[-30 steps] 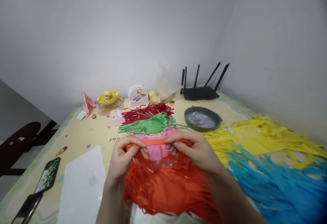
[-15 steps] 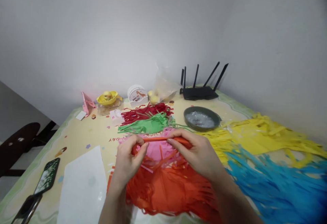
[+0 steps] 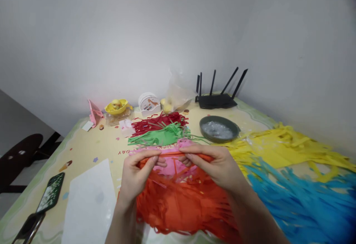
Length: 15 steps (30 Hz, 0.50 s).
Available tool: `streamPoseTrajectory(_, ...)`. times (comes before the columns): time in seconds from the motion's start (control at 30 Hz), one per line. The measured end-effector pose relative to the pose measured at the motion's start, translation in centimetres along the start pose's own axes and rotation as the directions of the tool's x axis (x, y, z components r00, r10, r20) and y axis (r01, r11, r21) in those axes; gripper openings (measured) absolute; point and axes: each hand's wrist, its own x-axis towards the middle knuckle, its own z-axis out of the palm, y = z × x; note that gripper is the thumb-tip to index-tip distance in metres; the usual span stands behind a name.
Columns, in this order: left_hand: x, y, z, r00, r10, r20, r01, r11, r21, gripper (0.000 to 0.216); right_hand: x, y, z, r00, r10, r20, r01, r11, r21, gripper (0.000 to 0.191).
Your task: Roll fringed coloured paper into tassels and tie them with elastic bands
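Observation:
Between my two hands a strip of rolled orange tissue paper (image 3: 172, 154) is stretched level, with loose orange ends showing by the palms. My left hand (image 3: 135, 170) pinches its left part between thumb and fingers. On the right part, my right hand (image 3: 217, 166) has a similar pinch. Below them lies a spread of orange fringed tissue paper (image 3: 182, 208). Pink fringed tissue paper (image 3: 169, 169) sits just behind, partly hidden by the hands. Green fringed paper (image 3: 164, 136) and dark red fringed paper (image 3: 155, 123) lie farther back.
Yellow fringed paper (image 3: 280, 147) and blue fringed paper (image 3: 303, 199) cover the right side. A dark bowl (image 3: 236, 134) holds clear plastic. Behind it stands a black router (image 3: 217, 101). A white sheet (image 3: 89, 203) and a phone (image 3: 51, 192) lie at left.
Both hands have come slightly lower, and their fingers have curled in under the orange strip, more fingertips showing near its middle. The things on the table have not moved.

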Motion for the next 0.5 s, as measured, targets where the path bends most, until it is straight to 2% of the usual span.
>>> streamPoseTrajectory(0.17, 0.1, -0.8, -0.3, 0.997, -0.026, 0.078, 0.043, 0.974, -0.221, 0.013, 0.5, 0.0, -0.1, 0.999, 0.001, 0.034, -0.004, 0.996, 0.086, 0.012)
streamPoseTrajectory(0.3, 0.4, -1.0, -0.2, 0.997, 0.021, 0.074, -0.002, 0.968, -0.250, 0.016, 0.7, 0.4, 0.2, 1.000, 0.003, 0.008, -0.003, 0.995, 0.101, 0.013)
streamPoseTrajectory(0.33, 0.4, -0.9, -0.2, 0.997, 0.035, 0.069, -0.020, 0.979, -0.204, 0.018, 0.7, 0.5, 0.2, 0.999, -0.031, -0.008, 0.032, 0.998, 0.060, 0.014)
streamPoseTrajectory(0.4, 0.3, -0.4, -0.5, 0.993, 0.067, 0.098, -0.067, 0.998, -0.008, 0.021, 0.6, 0.6, 0.2, 0.988, -0.151, -0.013, 0.149, 0.983, -0.107, 0.018)
streamPoseTrajectory(0.5, 0.0, 0.4, -0.9, 0.972, 0.141, 0.187, -0.202, 0.908, 0.367, 0.019, 0.5, 0.5, 0.1, 0.940, -0.324, 0.110, 0.342, 0.867, -0.361, 0.023)
